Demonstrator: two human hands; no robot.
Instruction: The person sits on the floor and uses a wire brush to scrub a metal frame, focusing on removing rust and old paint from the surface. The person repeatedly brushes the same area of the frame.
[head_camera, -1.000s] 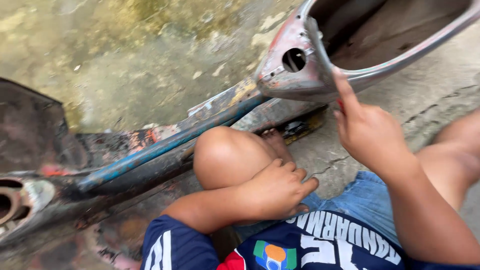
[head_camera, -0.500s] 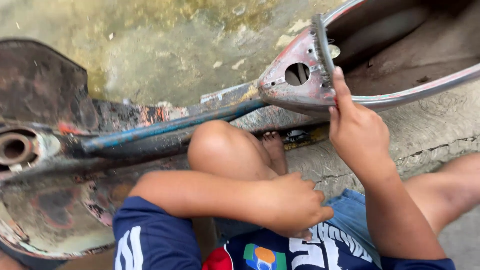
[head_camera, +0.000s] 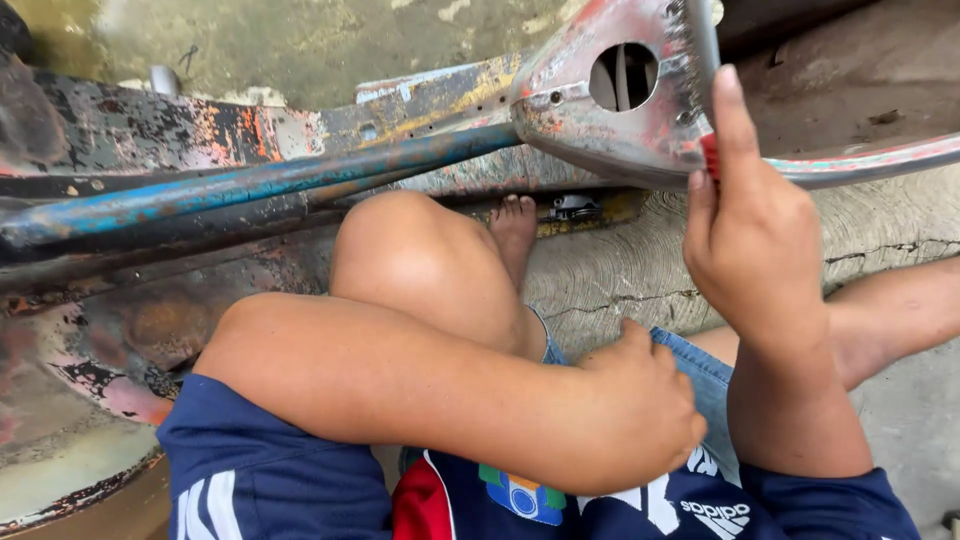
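My right hand (head_camera: 755, 235) is raised against a rusty, paint-flaked metal scooter frame (head_camera: 590, 135). It is shut on a narrow tool (head_camera: 697, 60) with a red grip and a grey toothed or bristled strip. My index finger lies straight along the tool, beside a round hole (head_camera: 625, 75) in the frame. My left hand (head_camera: 645, 400) is curled shut and rests on my denim shorts (head_camera: 700, 365) with nothing visible in it. My bent knee (head_camera: 420, 260) rises between my arms.
A blue, chipped tube (head_camera: 280, 180) of the frame runs from the left to the holed end. My bare foot (head_camera: 515, 225) sits under the frame on cracked concrete (head_camera: 640, 275). More rusty bodywork (head_camera: 90, 330) lies at left.
The view has drawn closer and lower onto the frame's holed end. My right hand stays at the frame edge with the tool. My left hand remains curled on my lap.
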